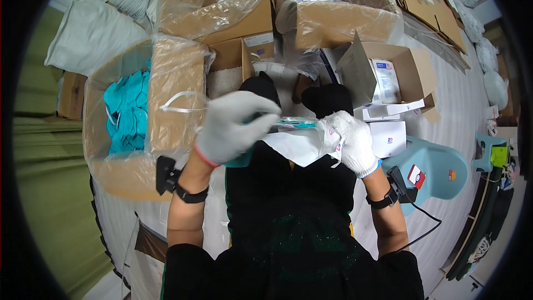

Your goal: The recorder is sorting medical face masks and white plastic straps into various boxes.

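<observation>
My left hand (236, 125), in a white glove, is curled, its fingers bent toward the packet in front of me. A teal face mask (241, 159) shows below its palm, and a white elastic strap (180, 101) loops out to the left; most of the mask is hidden behind the hand. My right hand (351, 141), also in a white knit glove, is closed on the right end of a white plastic packet (302, 145) over my lap. Teal material (300, 123) shows at the packet's upper edge under clear film.
At left stands a lined carton (119, 169) holding a heap of teal masks (129, 111). Larger lined cartons (347, 25) stand ahead. An opened box (413, 72) with white packets is at right, above small white boxes (387, 139) and a light-blue stool (438, 169).
</observation>
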Demonstrator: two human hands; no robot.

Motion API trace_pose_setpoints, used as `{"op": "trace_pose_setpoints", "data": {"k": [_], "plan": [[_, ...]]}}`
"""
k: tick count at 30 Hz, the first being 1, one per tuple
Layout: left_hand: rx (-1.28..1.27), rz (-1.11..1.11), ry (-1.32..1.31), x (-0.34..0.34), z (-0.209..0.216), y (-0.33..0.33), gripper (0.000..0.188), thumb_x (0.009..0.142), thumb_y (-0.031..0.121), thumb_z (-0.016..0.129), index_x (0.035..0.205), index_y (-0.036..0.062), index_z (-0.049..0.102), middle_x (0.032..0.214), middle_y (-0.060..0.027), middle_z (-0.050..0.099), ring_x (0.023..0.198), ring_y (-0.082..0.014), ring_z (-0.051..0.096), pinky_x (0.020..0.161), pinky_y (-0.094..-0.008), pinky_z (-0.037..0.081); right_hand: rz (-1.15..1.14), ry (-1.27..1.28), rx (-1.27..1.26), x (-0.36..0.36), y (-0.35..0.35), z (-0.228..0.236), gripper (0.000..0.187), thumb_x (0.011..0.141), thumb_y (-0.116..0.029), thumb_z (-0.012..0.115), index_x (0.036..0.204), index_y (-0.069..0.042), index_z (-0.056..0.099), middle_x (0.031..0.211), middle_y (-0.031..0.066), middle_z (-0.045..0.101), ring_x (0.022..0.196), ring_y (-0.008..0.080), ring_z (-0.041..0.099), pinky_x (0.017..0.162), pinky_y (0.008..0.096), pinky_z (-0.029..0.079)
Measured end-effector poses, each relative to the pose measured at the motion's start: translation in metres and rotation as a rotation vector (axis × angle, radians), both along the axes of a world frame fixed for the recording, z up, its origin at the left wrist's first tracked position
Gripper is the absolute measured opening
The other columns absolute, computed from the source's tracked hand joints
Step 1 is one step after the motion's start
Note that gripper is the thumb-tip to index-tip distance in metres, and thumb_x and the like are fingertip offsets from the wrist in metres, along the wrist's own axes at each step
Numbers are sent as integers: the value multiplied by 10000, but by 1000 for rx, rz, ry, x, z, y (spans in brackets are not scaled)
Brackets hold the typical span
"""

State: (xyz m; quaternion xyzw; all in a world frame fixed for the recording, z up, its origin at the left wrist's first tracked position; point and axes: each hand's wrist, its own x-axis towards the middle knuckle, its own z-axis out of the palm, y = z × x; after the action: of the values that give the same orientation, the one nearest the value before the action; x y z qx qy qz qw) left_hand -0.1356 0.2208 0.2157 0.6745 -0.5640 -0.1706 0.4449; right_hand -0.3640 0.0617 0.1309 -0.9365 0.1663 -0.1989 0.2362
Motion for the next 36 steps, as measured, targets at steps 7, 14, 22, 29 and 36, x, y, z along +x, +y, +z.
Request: {"op": "trace_pose_setpoints", "data": {"k": [7, 14, 22, 29, 36], "plan": [[22, -107, -52, -1, -41, -5, 154, 749, 87, 730, 891, 30, 719, 799, -94, 675, 723, -199, 645, 658, -302, 501, -24, 94, 0, 1, -7, 0, 293, 725, -252, 726, 983, -129, 660, 890, 85, 626, 770, 299, 649, 649, 378, 520], [-63, -153, -154, 0, -46, -19, 159, 749, 86, 719, 902, 46, 705, 841, -93, 606, 767, -236, 618, 687, -325, 498, 152, 77, -71, 26, -10, 10, 200, 741, -212, 692, 899, -106, 631, 777, 101, 598, 720, 301, 634, 628, 388, 519], [-569, 1101, 383, 102, -20, 77, 181, 930, 80, 581, 1059, -19, 659, 785, -6, 602, 618, -54, 480, 546, -210, 386, -243, 102, 505, 58, -90, 46, 105, 861, -153, 615, 846, -52, 638, 628, 88, 614, 502, 221, 576, 483, 330, 465], [-347, 1044, 543, 99, -62, 76, 185, 932, 109, 607, 1074, -4, 642, 758, 28, 562, 576, -17, 396, 498, -188, 277, -385, -308, 1421, 167, -272, 59, 278, 853, -300, 701, 981, -55, 662, 714, 65, 598, 685, 137, 607, 528, 249, 477], [-404, 790, 966, 94, -46, 38, 218, 936, 170, 587, 1064, -6, 609, 684, 35, 497, 507, -38, 398, 453, -214, 283, -242, -465, 583, 178, -171, 51, 574, 860, -132, 690, 1366, 11, 462, 1344, 184, 535, 1196, 228, 541, 1004, 349, 447]]}}
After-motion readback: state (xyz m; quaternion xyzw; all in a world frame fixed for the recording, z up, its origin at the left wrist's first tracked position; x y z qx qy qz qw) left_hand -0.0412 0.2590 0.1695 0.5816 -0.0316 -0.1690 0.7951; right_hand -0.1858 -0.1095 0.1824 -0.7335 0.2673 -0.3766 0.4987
